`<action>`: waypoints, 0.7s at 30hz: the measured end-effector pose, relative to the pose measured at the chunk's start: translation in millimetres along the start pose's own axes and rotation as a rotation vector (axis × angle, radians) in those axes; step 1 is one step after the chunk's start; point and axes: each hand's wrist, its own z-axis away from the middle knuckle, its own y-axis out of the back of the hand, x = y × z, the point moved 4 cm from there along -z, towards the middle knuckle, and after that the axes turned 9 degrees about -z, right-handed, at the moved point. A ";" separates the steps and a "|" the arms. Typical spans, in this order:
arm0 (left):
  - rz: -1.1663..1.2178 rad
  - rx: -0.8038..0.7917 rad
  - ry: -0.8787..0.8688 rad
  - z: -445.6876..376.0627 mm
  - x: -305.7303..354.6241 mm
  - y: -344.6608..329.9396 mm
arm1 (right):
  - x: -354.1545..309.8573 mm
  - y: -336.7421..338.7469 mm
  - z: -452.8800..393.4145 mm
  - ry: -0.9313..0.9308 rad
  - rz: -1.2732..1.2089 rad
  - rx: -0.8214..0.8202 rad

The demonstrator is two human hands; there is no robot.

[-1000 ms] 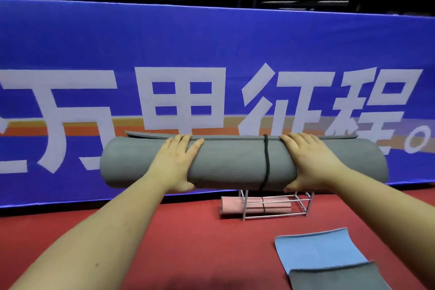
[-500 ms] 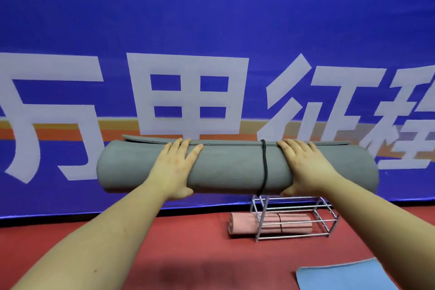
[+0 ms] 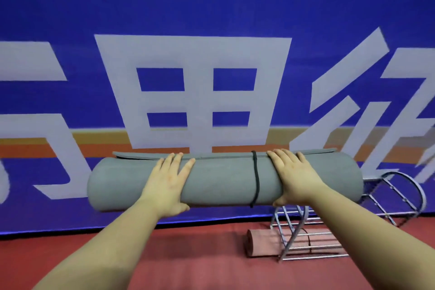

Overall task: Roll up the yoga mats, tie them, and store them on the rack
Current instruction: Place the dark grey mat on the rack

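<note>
Grey mat: rolled into a thick cylinder, held level in the air at mid-frame, in front of the banner and above the floor.
Mat surface: dull grey-green, fine-textured; left end rounded and smooth, right end reaching over the top of the rack.
Loose edge: outer flap lay along the top of the roll, jutting a little past the roll at the far side, slightly lifted at the left.
Tie: thin black cord wrapped once around the roll, right of its middle, just beside the right hand.
Left hand: gripped the roll left of centre, fingers spread over the top, thumb tucked under the near side.
Right hand: gripped the roll right of the cord, fingers draped over the top, thumb curled beneath.
Forearms: bare, both stretched forward from the bottom corners of the view.
Rack: silver wire frame on the floor at lower right, below and behind the roll's right end, with curved hoops at its side.
Pink mat: rolled, lying in the bottom of the rack, its left end sticking out; dark cord around it seen through the wires.
Floor: red, matte.
Banner: blue, with large white characters and an orange and tan stripe, filling the background.
</note>
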 end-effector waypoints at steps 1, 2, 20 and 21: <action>0.007 -0.010 -0.008 -14.7 -5.0 -11.3 | -0.1 -9.3 -15.9 -0.006 0.009 0.001; 0.017 -0.026 -0.023 -28.6 -9.5 -21.9 | 0.1 -17.9 -31.3 -0.013 0.013 -0.008; 0.128 -0.165 -0.061 -158.5 49.9 -274.9 | 37.0 -283.3 -172.5 -0.029 -0.128 -0.221; 0.137 -0.176 -0.054 -158.0 57.7 -297.4 | 36.3 -307.0 -176.3 -0.016 -0.128 -0.226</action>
